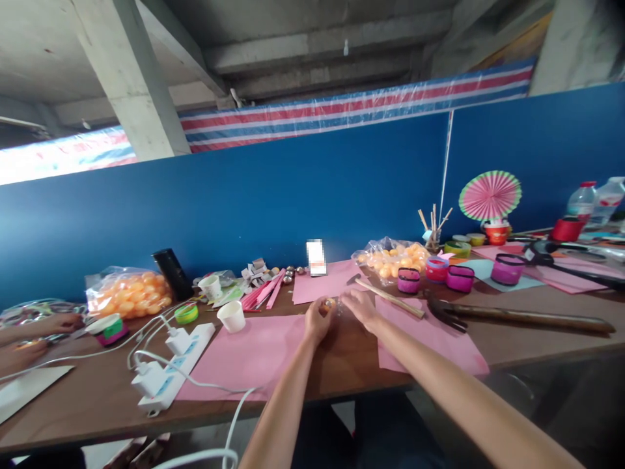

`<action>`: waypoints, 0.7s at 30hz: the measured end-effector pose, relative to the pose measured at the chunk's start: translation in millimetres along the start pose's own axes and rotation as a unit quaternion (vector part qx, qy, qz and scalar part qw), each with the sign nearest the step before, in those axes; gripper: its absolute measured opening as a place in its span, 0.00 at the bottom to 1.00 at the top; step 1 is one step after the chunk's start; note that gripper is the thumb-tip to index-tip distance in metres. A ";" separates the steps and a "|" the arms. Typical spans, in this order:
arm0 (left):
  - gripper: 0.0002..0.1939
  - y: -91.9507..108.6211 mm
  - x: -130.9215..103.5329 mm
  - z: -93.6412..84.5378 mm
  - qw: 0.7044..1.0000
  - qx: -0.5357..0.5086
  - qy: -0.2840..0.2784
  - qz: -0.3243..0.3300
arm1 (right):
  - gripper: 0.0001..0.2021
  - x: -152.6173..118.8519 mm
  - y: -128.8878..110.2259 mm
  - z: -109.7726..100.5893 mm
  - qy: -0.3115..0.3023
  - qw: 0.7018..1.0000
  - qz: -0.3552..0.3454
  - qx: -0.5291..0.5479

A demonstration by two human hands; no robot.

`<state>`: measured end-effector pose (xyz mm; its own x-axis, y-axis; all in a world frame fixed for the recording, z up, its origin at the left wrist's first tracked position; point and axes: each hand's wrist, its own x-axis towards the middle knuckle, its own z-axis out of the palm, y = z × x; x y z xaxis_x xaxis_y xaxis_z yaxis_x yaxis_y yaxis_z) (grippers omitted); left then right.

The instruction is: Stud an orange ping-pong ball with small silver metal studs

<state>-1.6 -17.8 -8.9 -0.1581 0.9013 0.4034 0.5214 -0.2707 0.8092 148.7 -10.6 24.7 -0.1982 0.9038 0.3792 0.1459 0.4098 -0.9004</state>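
1. Left hand (318,322) clamped on a small orange object (329,305) above the desk (336,366)
2. Right hand (361,309) just beside it, grip too blurred: cannot tell whether apart or together

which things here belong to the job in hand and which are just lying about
Seemingly part of the job:
small shiny thing, too blurred to name, in the grip of the left hand
right hand, close beside it

Probably just lying about:
smaller hammer
bigger hammer
pink fan
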 end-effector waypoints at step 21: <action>0.18 0.6 -1.4 -1.5 1.000 0.000 -0.005 0.012 | 0.08 -9.3 4.5 4.8 -0.025 0.999 -0.031 -0.036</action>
<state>-2.3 -19.8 -8.4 -0.1372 0.8983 0.4174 0.5248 -0.2915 0.7998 146.6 -17.8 16.1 -0.2567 0.8697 0.4216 0.2012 0.4747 -0.8568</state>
